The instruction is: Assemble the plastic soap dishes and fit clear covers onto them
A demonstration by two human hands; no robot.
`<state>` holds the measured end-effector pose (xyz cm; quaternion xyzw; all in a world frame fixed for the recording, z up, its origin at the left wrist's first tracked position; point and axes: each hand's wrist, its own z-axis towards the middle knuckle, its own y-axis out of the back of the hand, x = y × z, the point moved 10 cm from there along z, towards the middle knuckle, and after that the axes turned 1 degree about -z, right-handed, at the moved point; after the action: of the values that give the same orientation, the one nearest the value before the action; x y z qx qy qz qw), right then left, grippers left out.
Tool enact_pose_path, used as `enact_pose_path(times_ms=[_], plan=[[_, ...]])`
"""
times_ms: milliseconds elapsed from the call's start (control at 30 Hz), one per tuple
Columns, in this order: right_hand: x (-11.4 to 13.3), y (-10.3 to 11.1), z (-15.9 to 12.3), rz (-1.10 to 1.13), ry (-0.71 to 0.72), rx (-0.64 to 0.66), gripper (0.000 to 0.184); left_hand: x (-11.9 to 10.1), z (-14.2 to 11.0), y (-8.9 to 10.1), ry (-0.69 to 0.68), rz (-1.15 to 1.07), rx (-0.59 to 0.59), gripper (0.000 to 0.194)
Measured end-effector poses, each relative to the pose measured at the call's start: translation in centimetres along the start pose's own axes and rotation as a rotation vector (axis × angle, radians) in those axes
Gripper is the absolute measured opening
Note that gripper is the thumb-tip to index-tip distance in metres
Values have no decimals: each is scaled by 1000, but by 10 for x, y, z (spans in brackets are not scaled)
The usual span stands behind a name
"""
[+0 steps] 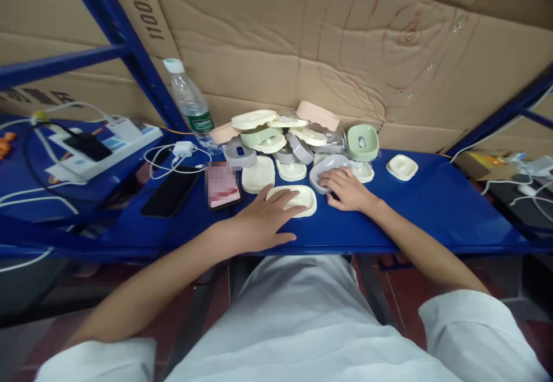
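Note:
My left hand (270,220) lies with fingers spread over a cream oval dish piece (307,197), fingertips on it and thumb stretched out apart. My right hand (349,191) is closed on the near right side of a grey oval dish (330,165), fingers over its inside and thumb by its outer edge. Between and behind my hands lie a cream square piece (258,174) and another cream piece (291,170). A loose pile of similar cream, grey, green and peach pieces stands behind, with a cream one (254,118) on top.
A green dish (363,142) and a cream lid-like piece (402,166) sit to the right. On the left are a water bottle (192,105), a lit phone (223,185), a dark phone (171,192), a charger (183,149) and a power strip (103,151). Cardboard (268,42) backs the blue shelf (449,209).

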<state>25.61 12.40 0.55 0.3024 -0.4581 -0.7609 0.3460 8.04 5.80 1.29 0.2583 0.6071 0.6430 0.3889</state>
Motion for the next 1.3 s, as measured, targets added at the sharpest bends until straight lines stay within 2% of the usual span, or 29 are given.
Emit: enact_pose_path(times_ms=[100, 167, 333, 433, 567, 700, 833, 933, 1067, 1300], plan=[[3, 0, 3, -40, 3, 23, 33, 4, -21, -8, 164, 79, -48, 55], [8, 2, 5, -58, 7, 38, 34, 3, -30, -14, 203, 86, -85, 46], [33, 19, 8, 40, -12, 45, 39, -11, -43, -15, 165, 18, -193, 29], [44, 29, -1, 143, -62, 62, 45, -16, -49, -13, 127, -33, -248, 24], [36, 34, -36, 142, -271, 70, 49, -14, -51, -13, 91, -97, -320, 21], [25, 40, -73, 138, -483, -10, 39, -11, -50, -13, 100, -179, -371, 31], [32, 58, -73, 183, -562, -185, 36, -7, -50, -11, 156, -246, -411, 49], [49, 62, -57, 199, -565, -241, 35, -2, -51, -10, 199, -282, -422, 58], [74, 54, -37, 226, -486, -276, 38, 4, -52, -13, 248, -323, -404, 70], [99, 30, -27, 228, -292, -98, 50, 4, -49, -21, 236, -322, -335, 76]])
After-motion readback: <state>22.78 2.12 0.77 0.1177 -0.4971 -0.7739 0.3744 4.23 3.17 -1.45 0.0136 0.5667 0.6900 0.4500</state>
